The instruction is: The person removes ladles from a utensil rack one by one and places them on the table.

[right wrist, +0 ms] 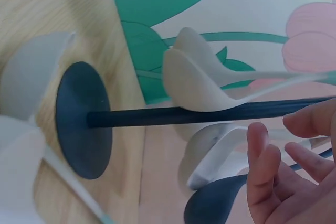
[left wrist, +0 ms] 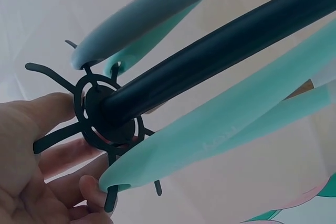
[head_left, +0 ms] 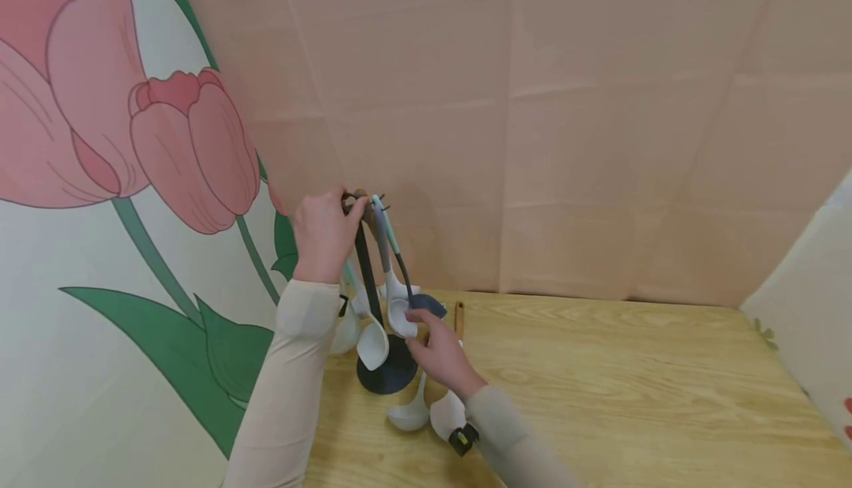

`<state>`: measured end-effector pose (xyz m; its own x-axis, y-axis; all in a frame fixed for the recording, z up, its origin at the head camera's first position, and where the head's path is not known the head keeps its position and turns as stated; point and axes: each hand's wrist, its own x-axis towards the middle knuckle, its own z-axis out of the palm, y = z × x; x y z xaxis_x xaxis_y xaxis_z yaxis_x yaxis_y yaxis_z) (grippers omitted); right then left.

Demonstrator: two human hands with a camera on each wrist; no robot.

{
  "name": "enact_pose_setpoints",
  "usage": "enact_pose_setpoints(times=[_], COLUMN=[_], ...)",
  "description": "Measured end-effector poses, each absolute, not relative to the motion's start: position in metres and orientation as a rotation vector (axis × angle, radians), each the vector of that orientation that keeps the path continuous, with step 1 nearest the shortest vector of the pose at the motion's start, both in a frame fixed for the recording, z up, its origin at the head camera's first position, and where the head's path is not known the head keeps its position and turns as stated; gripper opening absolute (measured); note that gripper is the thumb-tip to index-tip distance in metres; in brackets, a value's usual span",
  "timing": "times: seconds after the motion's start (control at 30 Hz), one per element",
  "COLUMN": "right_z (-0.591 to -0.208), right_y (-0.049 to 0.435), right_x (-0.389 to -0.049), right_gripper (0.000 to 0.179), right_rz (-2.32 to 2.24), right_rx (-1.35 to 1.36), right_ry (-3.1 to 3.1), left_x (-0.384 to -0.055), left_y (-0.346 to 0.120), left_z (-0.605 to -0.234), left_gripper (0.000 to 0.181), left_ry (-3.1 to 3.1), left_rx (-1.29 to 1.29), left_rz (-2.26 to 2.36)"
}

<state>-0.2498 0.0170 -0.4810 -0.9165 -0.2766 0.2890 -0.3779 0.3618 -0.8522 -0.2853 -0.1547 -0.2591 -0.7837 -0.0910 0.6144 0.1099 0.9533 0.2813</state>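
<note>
My left hand point(head_left: 326, 229) grips the hooked ring at the top of a black utensil stand point(head_left: 387, 377). In the left wrist view, thumb and fingers hold the ring point(left wrist: 77, 103) from its side. Grey and mint handles hang from its hooks, among them a mint handle point(left wrist: 173, 150) close to the fingertips. Lower down hang a white ladle point(head_left: 373, 347), other pale utensils and a dark blue utensil point(head_left: 427, 303). My right hand point(head_left: 439, 351) is beside the hanging heads with loosely bent fingers; in the right wrist view nothing shows between thumb and fingers.
On the wooden table point(head_left: 599, 384), in front of the stand's base, lie a pale ladle point(head_left: 409, 415) and another white-headed utensil point(head_left: 447, 410). A wooden handle point(head_left: 459, 318) shows behind my right hand. A tulip-patterned wall point(head_left: 166, 310) borders the left side, a pinkish backdrop point(head_left: 566, 140) the rear.
</note>
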Motion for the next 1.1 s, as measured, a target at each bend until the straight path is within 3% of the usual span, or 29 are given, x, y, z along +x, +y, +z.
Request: enact_pose_setpoints(times=[0.57, 1.1], right_z=[-0.457, -0.458], right_y=[0.004, -0.001], right_x=[-0.268, -0.274], right_gripper=[0.074, 0.077], right_rz=[1.733, 1.867], right_rx=[0.723, 0.863], right_ry=[-2.577, -2.497], left_x=[-0.282, -0.285], left_y=[-0.157, -0.155], left_z=[-0.257, -0.258], left_gripper=[0.037, 0.033], left_ry=[-2.455, -2.446], left_rx=[-0.039, -0.034], left_rz=[-0.441, -0.428])
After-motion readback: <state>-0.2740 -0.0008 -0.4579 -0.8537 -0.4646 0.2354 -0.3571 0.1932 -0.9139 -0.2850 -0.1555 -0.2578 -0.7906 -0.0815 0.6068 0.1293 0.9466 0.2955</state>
